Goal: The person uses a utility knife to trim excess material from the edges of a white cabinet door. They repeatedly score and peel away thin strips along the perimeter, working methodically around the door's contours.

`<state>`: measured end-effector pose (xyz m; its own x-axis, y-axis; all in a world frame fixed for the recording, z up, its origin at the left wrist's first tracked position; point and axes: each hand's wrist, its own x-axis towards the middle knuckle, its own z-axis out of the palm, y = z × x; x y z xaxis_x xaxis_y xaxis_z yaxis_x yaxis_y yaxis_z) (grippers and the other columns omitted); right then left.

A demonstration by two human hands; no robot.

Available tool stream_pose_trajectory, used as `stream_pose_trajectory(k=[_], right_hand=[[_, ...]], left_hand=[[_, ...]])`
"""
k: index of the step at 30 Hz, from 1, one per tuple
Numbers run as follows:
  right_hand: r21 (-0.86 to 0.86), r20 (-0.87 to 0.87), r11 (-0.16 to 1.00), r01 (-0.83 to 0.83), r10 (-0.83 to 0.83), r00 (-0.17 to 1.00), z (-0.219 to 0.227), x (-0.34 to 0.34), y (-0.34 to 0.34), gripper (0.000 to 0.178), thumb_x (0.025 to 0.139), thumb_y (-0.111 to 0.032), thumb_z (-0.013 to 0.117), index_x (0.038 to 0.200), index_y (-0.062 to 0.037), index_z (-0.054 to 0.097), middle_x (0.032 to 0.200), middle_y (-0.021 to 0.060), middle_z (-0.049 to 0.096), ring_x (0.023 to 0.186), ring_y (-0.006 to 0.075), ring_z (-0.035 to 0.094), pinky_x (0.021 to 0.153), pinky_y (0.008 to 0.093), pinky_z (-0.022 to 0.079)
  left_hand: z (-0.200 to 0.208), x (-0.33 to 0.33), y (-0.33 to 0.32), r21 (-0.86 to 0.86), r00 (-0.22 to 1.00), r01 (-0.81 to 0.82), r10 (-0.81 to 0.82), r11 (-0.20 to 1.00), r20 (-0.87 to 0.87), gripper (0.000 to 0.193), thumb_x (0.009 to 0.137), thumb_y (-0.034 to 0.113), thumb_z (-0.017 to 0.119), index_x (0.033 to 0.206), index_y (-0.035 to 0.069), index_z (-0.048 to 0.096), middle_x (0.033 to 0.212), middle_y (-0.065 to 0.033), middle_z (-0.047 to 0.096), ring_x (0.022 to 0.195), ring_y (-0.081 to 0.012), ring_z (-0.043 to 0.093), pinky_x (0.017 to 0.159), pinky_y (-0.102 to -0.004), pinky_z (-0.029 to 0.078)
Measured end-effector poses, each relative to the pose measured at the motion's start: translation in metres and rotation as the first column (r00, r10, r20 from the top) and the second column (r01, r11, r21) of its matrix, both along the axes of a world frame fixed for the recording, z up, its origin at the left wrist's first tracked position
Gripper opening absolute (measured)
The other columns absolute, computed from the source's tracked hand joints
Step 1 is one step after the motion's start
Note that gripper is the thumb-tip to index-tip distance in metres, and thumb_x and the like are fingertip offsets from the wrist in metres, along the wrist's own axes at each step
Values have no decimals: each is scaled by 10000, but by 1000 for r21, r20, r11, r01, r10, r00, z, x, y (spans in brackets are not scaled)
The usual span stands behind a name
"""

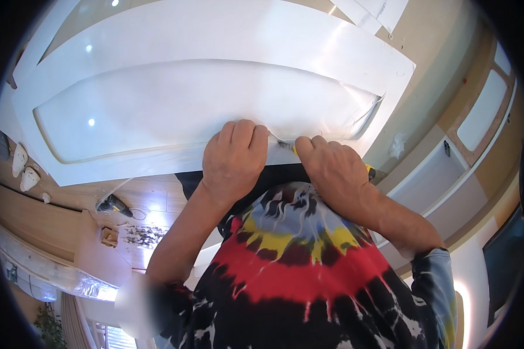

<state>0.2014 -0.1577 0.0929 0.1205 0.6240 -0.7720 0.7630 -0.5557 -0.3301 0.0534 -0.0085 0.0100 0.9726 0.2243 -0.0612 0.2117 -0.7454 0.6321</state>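
Observation:
A large white framed door panel (174, 104) lies across in front of me, its long near edge close to my body. Wrinkled clear plastic film (355, 116) shows at the right end of its recessed middle. My left hand (236, 154) is closed over the near rail, fingers curled under; what they pinch is hidden. Just right of it, my right hand (333, 166) is wrapped round a yellow-handled utility knife (296, 150). Its dark grey tip points left at the inner edge of the rail, close to my left fingers. The handle's yellow and black end shows beyond my wrist.
On the wooden floor at left lie a cordless drill (116, 205), a small open cardboard box (109, 236), scattered dark bits (142, 235) and white shoes (29, 177). A white cabinet frame (431, 174) stands at right. Crumpled plastic (397, 145) lies beside the panel.

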Motion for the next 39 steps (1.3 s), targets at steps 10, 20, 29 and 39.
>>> stream_pose_trajectory(k=[10,20,29,39], right_hand=[[-11,7,1000,-12,12,1000,-8,-2,3,155,899,-18,630,1018,-8,532,903,190,667,784,366,734,686,446,588],[9,-3,1000,7,-7,1000,-7,8,-10,133,909,-6,587,1026,2,524,850,182,640,765,393,711,670,479,570],[11,17,1000,-10,10,1000,-12,2,-5,120,908,-12,626,999,-4,548,880,193,687,768,359,752,653,425,604],[8,21,1000,7,-7,1000,-10,5,-18,114,907,-4,627,990,-2,548,858,199,694,752,372,750,650,443,608]], left_hand=[[-8,-1,-5,2,998,-51,51,999,37,183,812,30,734,988,83,726,938,-52,633,796,-240,652,666,-362,547],[-8,5,-4,-12,995,-88,89,996,52,187,807,14,740,980,84,731,938,-62,639,803,-249,661,674,-374,552],[-9,3,-10,-4,989,-127,127,992,75,174,824,4,767,971,93,738,931,-58,639,813,-249,673,684,-370,562],[-9,6,-10,-5,987,-144,144,990,69,169,821,15,778,964,97,744,929,-56,650,814,-256,680,682,-373,568]])
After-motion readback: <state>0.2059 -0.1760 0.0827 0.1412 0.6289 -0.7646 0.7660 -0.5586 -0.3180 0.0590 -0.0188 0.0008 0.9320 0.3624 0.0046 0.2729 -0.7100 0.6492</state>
